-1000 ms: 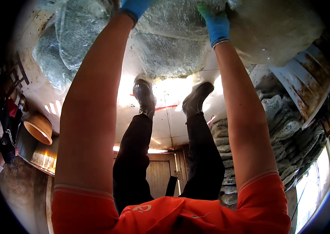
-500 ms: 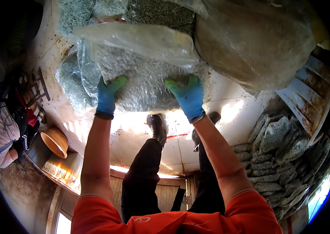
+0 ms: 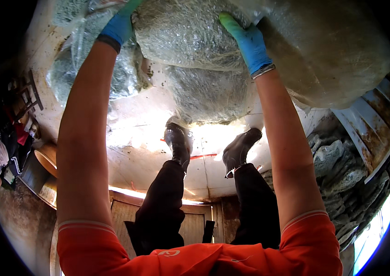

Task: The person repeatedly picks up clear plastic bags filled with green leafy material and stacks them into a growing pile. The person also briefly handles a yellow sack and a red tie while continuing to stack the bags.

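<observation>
overhead, both gloved hands spread flat: left hand [image 3: 117,27], right hand [image 3: 246,42] pressed against clear plastic bag [image 3: 190,37] of greenish material.

Far ahead, clear plastic sacks of grey-green material [image 3: 190,37] crowd the whole reach, with a big tan sack [image 3: 337,55] pressed against them on the right, so no gap shows between them. A smaller sack [image 3: 126,78] blocks the far left. Open passage lies nearer, over the bare pale floor [image 3: 135,152] around the black boots [image 3: 179,142], while stacked grey bags [image 3: 337,165] wall off the right
</observation>
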Available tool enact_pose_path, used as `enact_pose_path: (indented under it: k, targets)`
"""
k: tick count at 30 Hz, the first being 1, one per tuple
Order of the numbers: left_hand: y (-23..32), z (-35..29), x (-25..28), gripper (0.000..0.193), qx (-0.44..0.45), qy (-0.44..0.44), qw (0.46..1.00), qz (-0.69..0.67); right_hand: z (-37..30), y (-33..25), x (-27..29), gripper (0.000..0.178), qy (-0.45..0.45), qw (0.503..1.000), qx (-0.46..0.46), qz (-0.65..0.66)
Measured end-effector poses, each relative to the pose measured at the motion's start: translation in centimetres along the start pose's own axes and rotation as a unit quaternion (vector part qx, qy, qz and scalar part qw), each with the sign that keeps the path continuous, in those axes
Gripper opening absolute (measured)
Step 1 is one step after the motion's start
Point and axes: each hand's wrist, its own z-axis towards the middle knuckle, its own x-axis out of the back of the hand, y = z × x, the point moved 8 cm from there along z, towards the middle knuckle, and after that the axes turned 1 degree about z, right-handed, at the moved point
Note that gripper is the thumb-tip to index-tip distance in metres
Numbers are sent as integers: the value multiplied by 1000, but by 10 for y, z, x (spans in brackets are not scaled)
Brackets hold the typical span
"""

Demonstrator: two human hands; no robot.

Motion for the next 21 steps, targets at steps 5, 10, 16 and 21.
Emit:
enact_pose_path:
  k: [5, 10, 16, 21]
  targets:
    - [-59, 27, 29, 66, 83, -26, 974, -210, 13, 8, -3, 49, 34, 996, -49, 59]
    - [-56, 17, 77, 64, 50, -12, 962, -269, 6, 10, -14, 49, 0, 987, -144, 74]
    - [38, -108, -8, 56, -151, 311, 918, 193, -20, 4, -23, 56, -70, 985, -85, 136]
    - [108, -230, 25, 65, -263, 257, 910, 191, -59, -75, -69, 80, -109, 993, 29, 28]
